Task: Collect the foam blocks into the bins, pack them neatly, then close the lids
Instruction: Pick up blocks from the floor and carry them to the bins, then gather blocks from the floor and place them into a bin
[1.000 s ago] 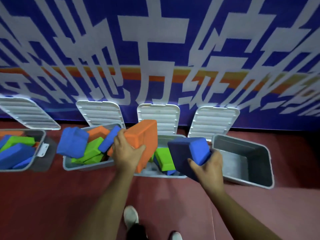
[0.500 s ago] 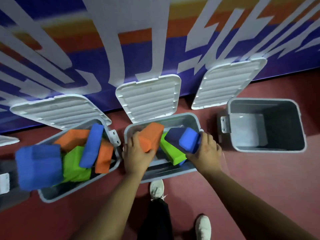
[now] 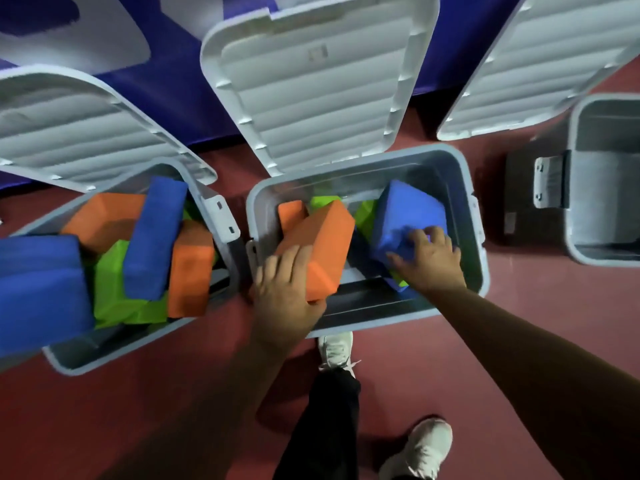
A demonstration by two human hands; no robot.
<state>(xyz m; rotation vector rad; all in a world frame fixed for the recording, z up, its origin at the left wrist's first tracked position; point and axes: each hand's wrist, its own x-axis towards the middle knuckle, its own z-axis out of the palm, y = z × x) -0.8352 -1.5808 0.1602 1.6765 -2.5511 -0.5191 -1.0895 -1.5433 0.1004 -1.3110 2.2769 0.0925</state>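
Both blocks inside middle bin (image 3: 482, 271), tilted. Left hand (image 3: 284, 289) fingers (image 3: 297, 259) wrap orange block (image 3: 320, 240) near left wall; right hand (image 3: 427, 263) grips blue block (image 3: 408, 214) over green blocks (image 3: 364, 212). We level each, seat flat side by side, then release.

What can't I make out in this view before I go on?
Head view:
- Green blocks: mostly under orange block and blue block; count unclear.
- Right bin: cut by right edge.
- Left bin: floor hidden by blocks; left end blurred, cut off.

Orange block (image 3: 318, 244), blue block (image 3: 405, 213), green block (image 3: 110, 285), grey bin (image 3: 479, 258), ribbed white lid (image 3: 318, 91), maroon floor (image 3: 138, 410)
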